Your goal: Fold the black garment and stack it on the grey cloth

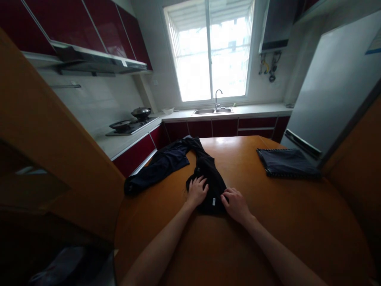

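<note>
A black garment (210,174) lies lengthwise on the wooden table, its narrow part reaching away from me. It looks like a pair of pants, though the exact kind is unclear. A small white label (213,201) shows near its closest edge. My left hand (197,191) rests on the garment's left side, palm down with the fingers apart. Along the right edge, my right hand (235,203) touches the cloth with its fingertips, fingers slightly bent and the thumb apart. To the left, a dark blue garment (163,165) lies loosely crumpled, meeting the black one at the far end.
The rounded wooden table (274,214) fills the foreground. On its right lies a folded dark cloth (287,163) with a patterned border. Beyond are a sink (205,111) under the window, a stove with a wok (141,113), and a refrigerator (330,87) at right.
</note>
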A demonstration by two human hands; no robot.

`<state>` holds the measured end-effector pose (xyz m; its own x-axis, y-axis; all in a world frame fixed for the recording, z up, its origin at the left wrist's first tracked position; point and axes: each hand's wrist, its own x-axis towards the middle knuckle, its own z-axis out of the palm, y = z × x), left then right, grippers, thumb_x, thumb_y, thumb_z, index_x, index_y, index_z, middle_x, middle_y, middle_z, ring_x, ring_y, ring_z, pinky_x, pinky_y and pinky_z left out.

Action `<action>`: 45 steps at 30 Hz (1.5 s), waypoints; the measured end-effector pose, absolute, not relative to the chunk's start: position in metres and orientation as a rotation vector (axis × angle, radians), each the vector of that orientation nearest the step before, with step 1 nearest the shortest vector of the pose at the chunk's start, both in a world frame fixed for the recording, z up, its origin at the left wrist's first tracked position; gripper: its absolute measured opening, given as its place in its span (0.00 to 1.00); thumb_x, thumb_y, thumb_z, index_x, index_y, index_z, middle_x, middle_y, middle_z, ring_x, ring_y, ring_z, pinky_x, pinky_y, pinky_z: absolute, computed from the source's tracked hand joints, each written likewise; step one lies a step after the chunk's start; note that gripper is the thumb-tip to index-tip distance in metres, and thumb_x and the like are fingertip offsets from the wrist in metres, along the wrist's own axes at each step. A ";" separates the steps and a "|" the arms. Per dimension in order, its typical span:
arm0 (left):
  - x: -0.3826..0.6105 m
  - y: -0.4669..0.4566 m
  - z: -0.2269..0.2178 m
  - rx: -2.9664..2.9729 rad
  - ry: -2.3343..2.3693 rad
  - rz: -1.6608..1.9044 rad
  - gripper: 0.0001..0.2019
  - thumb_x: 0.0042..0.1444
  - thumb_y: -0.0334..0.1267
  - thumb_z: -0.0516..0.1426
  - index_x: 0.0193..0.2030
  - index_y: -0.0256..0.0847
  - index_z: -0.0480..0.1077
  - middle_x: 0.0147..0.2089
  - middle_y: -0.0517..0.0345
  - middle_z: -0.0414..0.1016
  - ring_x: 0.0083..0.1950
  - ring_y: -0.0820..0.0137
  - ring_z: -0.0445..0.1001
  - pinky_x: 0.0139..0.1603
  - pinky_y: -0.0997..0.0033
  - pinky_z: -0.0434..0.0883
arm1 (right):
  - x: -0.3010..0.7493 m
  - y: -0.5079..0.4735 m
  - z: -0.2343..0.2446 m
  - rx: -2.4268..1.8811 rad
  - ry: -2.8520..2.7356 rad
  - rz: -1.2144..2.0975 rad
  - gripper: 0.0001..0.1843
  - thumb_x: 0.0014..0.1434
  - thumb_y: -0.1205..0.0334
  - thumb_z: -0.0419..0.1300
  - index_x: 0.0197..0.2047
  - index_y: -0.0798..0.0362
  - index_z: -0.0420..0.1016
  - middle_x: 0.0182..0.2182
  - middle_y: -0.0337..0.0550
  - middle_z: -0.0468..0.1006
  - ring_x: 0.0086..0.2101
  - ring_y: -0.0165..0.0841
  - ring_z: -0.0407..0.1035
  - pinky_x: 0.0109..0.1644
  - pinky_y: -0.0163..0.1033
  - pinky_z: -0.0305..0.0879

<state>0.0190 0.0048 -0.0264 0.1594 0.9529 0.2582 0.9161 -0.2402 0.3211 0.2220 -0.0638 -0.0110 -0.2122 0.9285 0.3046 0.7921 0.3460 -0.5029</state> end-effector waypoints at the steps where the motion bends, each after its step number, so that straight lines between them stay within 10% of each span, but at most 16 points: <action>1: 0.019 0.005 -0.026 2.334 1.861 0.629 0.19 0.67 0.41 0.52 0.62 0.45 0.71 0.68 0.53 0.67 0.69 0.56 0.61 0.72 0.46 0.51 | 0.220 -0.067 -0.008 -1.515 -2.086 0.302 0.17 0.68 0.59 0.52 0.35 0.51 0.81 0.40 0.47 0.80 0.44 0.38 0.71 0.53 0.41 0.62; 17: 0.012 -0.101 -0.011 2.531 1.547 0.663 0.16 0.61 0.43 0.59 0.55 0.45 0.75 0.59 0.47 0.73 0.58 0.51 0.69 0.58 0.50 0.67 | 0.223 -0.129 0.024 -1.643 -2.204 0.444 0.19 0.64 0.50 0.56 0.25 0.47 0.79 0.26 0.46 0.80 0.29 0.38 0.74 0.33 0.39 0.60; 21: 0.008 -0.089 -0.006 2.445 1.605 0.808 0.11 0.65 0.36 0.53 0.49 0.45 0.75 0.48 0.52 0.76 0.50 0.60 0.72 0.54 0.58 0.69 | 0.215 -0.076 0.036 -1.592 -1.939 0.367 0.12 0.64 0.57 0.55 0.41 0.49 0.80 0.39 0.47 0.81 0.39 0.39 0.74 0.42 0.40 0.63; 30: -0.022 -0.049 -0.024 2.123 1.652 1.127 0.15 0.64 0.31 0.48 0.51 0.40 0.73 0.51 0.50 0.76 0.54 0.62 0.73 0.60 0.57 0.69 | 0.173 0.027 0.049 -1.516 -2.262 0.401 0.31 0.58 0.46 0.64 0.62 0.49 0.70 0.62 0.54 0.69 0.61 0.51 0.58 0.64 0.61 0.50; 34: -0.025 -0.044 -0.029 2.059 1.631 1.123 0.14 0.64 0.34 0.49 0.49 0.39 0.74 0.50 0.49 0.78 0.54 0.61 0.75 0.59 0.57 0.70 | 0.175 0.040 0.051 -1.383 -2.427 0.445 0.26 0.51 0.51 0.70 0.53 0.46 0.77 0.50 0.47 0.80 0.55 0.51 0.67 0.63 0.63 0.48; 39: -0.025 -0.046 -0.027 2.015 1.570 1.119 0.14 0.64 0.36 0.50 0.50 0.40 0.74 0.50 0.49 0.79 0.53 0.62 0.76 0.57 0.58 0.72 | 0.215 0.043 0.054 -1.342 -2.378 0.468 0.04 0.53 0.62 0.66 0.34 0.49 0.81 0.32 0.41 0.82 0.37 0.39 0.74 0.48 0.41 0.63; 45: -0.025 -0.049 -0.026 1.997 1.551 1.138 0.14 0.65 0.35 0.48 0.48 0.39 0.74 0.49 0.49 0.79 0.52 0.62 0.76 0.57 0.59 0.72 | 0.307 0.031 0.050 -1.393 -2.079 0.392 0.14 0.60 0.59 0.53 0.36 0.56 0.78 0.31 0.45 0.80 0.32 0.36 0.71 0.37 0.38 0.64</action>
